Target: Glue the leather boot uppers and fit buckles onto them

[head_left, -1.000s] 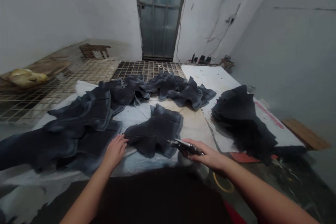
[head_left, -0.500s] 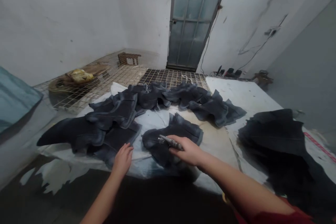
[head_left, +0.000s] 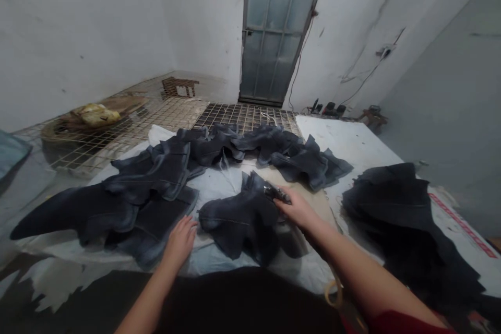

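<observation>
My right hand (head_left: pixel 299 210) is closed around a small metal tool (head_left: pixel 276 193), held over the far right edge of a stack of dark denim pieces (head_left: pixel 238 216) in front of me. My left hand (head_left: pixel 180 240) lies with fingers spread on the pale sheet, touching the left edge of that stack and the lower corner of a larger denim pile (head_left: pixel 129 193). More dark denim pieces (head_left: pixel 274 148) run in an arc behind the stack.
A tall heap of black fabric (head_left: pixel 407 214) lies at the right on a white board (head_left: pixel 352 138). A wire mesh surface (head_left: pixel 164 115) stretches behind, holding a yellowish bundle (head_left: pixel 94 114). A metal door (head_left: pixel 274 31) stands in the back wall. A yellow ring (head_left: pixel 332 292) shows under my right forearm.
My right hand with the tool has moved from the near right of the stack, across it, to its far right edge. My left hand stayed beside the stack. The view swung left.
</observation>
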Demonstrator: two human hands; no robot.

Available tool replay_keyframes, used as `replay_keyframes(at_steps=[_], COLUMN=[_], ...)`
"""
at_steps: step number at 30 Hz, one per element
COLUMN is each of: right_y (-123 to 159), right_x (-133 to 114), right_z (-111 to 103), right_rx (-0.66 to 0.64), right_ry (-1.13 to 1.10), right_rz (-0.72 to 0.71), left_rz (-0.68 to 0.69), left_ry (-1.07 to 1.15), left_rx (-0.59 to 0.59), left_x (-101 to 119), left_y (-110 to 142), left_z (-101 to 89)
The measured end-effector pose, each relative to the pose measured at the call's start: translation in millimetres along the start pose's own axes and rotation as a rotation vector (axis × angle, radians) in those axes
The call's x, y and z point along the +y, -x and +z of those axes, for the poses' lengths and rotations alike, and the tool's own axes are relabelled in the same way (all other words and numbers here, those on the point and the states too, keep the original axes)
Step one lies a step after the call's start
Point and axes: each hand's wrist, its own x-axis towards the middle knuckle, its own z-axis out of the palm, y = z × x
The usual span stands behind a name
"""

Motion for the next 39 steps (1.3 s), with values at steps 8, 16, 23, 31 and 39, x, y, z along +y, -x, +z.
replay_keyframes(at_steps=[8,16,23,31,39], right_y=[4,42,61,96,151], right_x=[16,-19,-34,0,55], right_z=[-7,6,12,-19,-38], right_rx=[-0.053,-0.368,-0.503,-0.586,-0.269], right_ry=[-0.195,-0.17,0.083,0.009,-0.179], right_rz=[-0.085,-0.284,-0.303,-0.165,0.094], left_rz=[-0.001,-0.064,-0.038,0.097,0.489], left_ry=[0.029,0.03,0.055,0.118,0.171], left_rx=[-0.03,-0.04,-0.054,-0.127,-0.536], left_x=[11,10,20,57,131], left_y=[-7,7,17,-1,-46], left_z=[-2.4,-4.3,-1.5,2.3,19.0])
